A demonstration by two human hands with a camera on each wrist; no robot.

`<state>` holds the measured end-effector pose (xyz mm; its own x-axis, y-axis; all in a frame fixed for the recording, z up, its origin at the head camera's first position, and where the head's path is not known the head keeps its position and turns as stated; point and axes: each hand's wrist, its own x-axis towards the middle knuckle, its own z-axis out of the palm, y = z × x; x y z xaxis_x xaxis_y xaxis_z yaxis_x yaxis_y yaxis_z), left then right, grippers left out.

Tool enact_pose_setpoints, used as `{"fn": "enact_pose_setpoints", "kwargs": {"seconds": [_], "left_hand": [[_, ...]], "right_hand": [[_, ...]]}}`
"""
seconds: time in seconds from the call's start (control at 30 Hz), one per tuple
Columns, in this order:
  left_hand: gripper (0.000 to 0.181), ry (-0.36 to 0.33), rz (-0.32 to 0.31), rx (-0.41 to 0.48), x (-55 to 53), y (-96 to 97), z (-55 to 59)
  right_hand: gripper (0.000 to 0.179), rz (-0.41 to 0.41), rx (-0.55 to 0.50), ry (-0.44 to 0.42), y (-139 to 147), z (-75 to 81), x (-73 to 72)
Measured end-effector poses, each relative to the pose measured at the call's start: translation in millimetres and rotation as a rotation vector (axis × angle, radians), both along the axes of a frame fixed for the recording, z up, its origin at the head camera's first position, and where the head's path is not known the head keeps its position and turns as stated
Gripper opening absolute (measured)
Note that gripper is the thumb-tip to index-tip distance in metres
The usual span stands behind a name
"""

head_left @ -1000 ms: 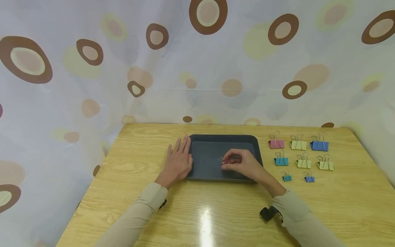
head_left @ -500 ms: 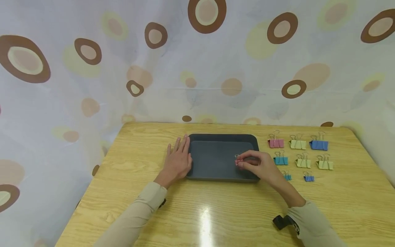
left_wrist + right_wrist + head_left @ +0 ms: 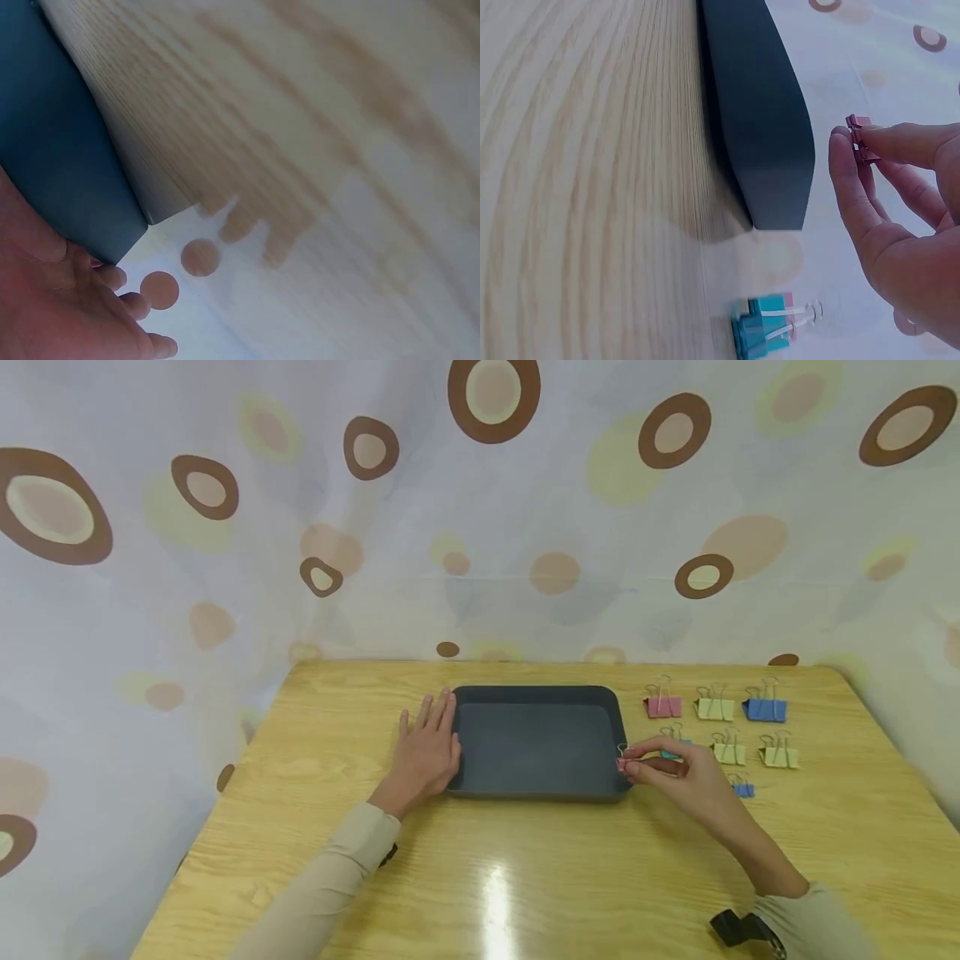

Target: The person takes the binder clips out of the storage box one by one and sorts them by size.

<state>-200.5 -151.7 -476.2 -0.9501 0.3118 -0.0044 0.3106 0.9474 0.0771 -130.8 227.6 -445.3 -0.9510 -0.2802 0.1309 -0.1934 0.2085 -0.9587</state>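
My left hand (image 3: 423,756) lies with its fingers straight along the left side of a dark grey tray (image 3: 536,747); in the left wrist view the palm is against the tray's wall (image 3: 60,127). Thumb and fingertips of my right hand (image 3: 693,785) pinch a small pink binder clip (image 3: 622,765) by its body, one wire handle sticking up. In the head view this clip overlaps the tray's right rim. The right wrist view shows the pink clip (image 3: 861,135) held higher than the tray's wall (image 3: 761,112).
Right of the tray stand binder clips in rows: large pink (image 3: 663,707), yellow (image 3: 715,708) and blue (image 3: 766,709); then teal (image 3: 677,745), partly behind my right hand, and two yellow (image 3: 729,754); a small blue clip (image 3: 744,791) sits nearest. A patterned cloth (image 3: 480,527) hangs behind the table.
My right hand has carried the small pink binder clip rightward from over the tray's middle to its right rim, now covering the small teal clip. The left hand stays at the tray.
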Motion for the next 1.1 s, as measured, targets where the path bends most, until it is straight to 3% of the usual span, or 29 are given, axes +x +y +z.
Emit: {"fn": "enact_pose_setpoints", "kwargs": {"seconds": [0.37, 0.53, 0.87, 1.1], "left_hand": [[0.063, -0.004, -0.001, 0.008, 2.5, -0.1, -1.1], [0.063, 0.009, -0.011, 0.027, 1.3, 0.2, -0.2], [0.063, 0.013, -0.011, 0.029, -3.1, -1.5, 1.7], [0.063, 0.015, 0.003, 0.025, 1.2, 0.5, 0.6]], "right_hand": [[0.019, -0.129, 0.21, 0.1, 42.9, 5.5, 22.1], [0.02, -0.188, 0.251, 0.127, 63.9, 7.5, 26.8], [0.022, -0.242, 0.283, 0.075, 112.7, 1.5, 31.7], [0.025, -0.286, 0.326, 0.022, 152.9, -11.8, 35.6]]}}
